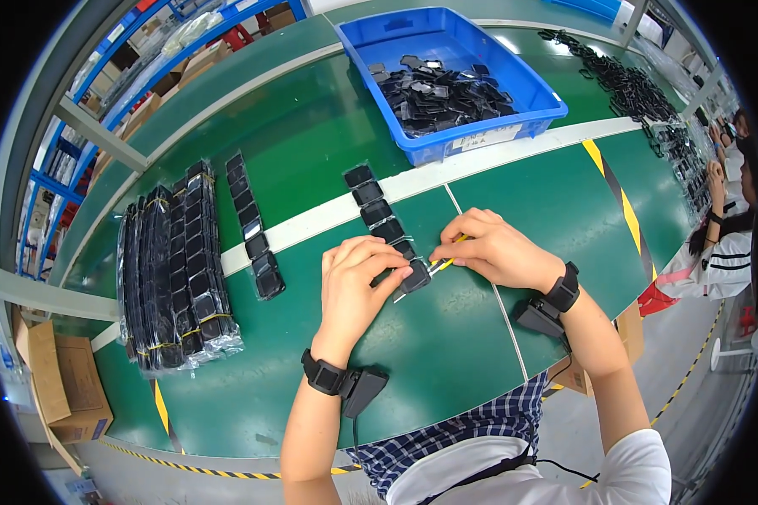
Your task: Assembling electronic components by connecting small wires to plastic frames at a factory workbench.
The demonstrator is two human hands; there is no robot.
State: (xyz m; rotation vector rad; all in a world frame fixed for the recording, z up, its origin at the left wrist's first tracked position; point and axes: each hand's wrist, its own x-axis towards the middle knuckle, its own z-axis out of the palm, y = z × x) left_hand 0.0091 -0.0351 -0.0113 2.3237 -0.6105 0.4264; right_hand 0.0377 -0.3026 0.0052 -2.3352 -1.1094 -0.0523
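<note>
A strip of black squarish pieces in clear plastic (373, 207) lies on the green worktable, running from the far side toward me. My left hand (355, 279) rests at its near end, thumb and fingertips pinching the edge of the nearest piece. From the right, my right hand (501, 250) grips a thin yellow tool (448, 262) whose pale tip reaches that same end piece; its exact kind is too small to make out. Farther left lies a similar, separate strip (249, 220), and beyond it a stack of such strips (170, 273) bound with yellowish bands.
A blue bin (480, 145) with many loose black pieces stands at the far middle. More black pieces (627, 84) spread along the far right, where another person (724, 244) sits. An opened cardboard box (80, 391) stands low at left, below a metal post.
</note>
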